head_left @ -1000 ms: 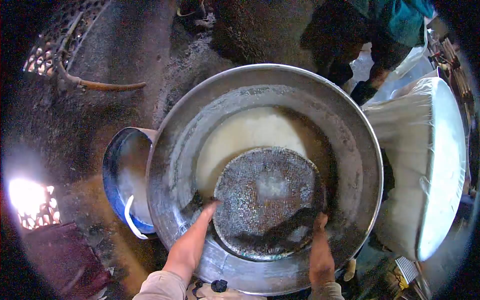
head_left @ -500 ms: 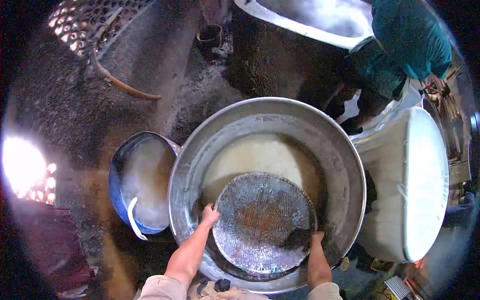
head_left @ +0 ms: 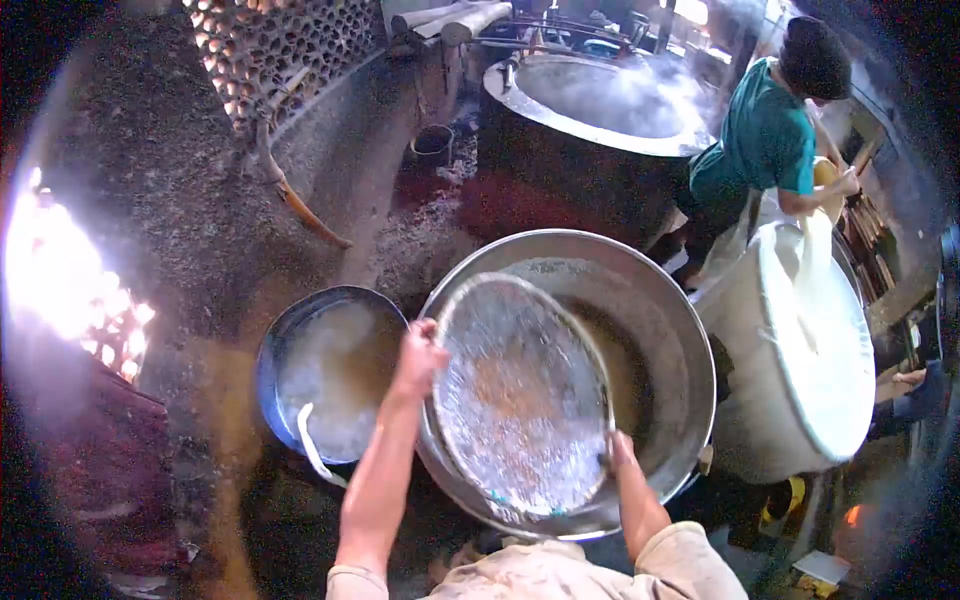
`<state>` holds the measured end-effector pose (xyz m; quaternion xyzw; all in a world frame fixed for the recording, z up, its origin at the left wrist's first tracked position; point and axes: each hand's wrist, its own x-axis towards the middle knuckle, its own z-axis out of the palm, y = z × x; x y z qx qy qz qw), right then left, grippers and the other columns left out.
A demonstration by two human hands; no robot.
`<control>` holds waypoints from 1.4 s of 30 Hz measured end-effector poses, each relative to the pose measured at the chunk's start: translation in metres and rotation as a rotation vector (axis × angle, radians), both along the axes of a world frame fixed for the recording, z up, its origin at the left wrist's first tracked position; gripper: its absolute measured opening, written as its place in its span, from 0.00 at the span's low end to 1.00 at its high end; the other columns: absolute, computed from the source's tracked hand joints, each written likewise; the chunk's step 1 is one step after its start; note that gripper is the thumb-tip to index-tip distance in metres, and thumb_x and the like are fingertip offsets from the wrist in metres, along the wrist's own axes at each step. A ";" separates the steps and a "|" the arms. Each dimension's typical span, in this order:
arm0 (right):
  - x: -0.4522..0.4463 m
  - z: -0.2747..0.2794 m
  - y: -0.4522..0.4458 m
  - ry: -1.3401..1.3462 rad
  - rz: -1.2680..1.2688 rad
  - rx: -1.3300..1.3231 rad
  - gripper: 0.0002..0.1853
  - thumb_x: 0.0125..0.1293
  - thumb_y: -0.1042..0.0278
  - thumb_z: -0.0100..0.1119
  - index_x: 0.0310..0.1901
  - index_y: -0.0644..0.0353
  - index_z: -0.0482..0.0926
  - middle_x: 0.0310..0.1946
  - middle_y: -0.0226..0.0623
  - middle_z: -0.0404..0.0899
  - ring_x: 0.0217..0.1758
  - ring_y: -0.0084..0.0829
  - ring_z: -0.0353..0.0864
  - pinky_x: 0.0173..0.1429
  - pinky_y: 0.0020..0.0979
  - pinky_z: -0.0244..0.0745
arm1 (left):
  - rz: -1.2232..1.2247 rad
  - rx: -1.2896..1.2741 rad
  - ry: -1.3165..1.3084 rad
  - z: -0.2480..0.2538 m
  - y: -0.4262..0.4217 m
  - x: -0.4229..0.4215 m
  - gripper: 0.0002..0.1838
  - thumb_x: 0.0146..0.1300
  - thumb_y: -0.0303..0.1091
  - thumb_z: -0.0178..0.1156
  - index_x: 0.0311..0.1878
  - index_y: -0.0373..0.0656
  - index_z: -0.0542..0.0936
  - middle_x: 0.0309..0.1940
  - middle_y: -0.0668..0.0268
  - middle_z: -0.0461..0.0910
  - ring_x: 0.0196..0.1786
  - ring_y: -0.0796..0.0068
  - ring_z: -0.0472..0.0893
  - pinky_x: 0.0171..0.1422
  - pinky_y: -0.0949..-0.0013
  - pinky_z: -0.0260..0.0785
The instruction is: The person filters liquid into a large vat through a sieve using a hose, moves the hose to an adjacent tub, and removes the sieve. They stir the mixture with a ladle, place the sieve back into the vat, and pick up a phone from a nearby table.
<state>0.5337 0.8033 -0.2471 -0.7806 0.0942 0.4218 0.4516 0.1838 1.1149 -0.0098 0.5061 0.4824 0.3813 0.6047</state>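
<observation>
A round woven sieve [head_left: 520, 400] with a light rim is held tilted over a large metal basin [head_left: 690, 400]. My left hand [head_left: 422, 358] grips the sieve's rim at its left side, fingers closed round it. On the right side of the rim, my right hand [head_left: 618, 452] is closed, its fingers partly hidden and dark. Small brownish bits lie across the wet mesh. Brownish liquid [head_left: 625, 365] shows inside the basin beyond the sieve.
To the left stands a blue pot [head_left: 272, 385] of steaming liquid with a white handle. A cloth-covered tub [head_left: 750, 400] is at the right, where a person in teal [head_left: 765, 135] pours pale liquid. A steaming vat [head_left: 540, 110] stands behind.
My hands have raised the sieve and tilted it, its left side higher. The view has swung upward, showing the far vat and the person pouring into the tub.
</observation>
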 end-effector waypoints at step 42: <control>-0.223 0.189 -0.059 -0.199 0.323 0.544 0.16 0.63 0.68 0.55 0.52 0.61 0.71 0.34 0.38 0.80 0.30 0.32 0.82 0.31 0.30 0.78 | 1.470 -0.733 -0.459 -0.312 -0.474 -0.476 0.19 0.60 0.41 0.47 0.51 0.43 0.72 0.48 0.61 0.74 0.51 0.57 0.74 0.61 0.48 0.65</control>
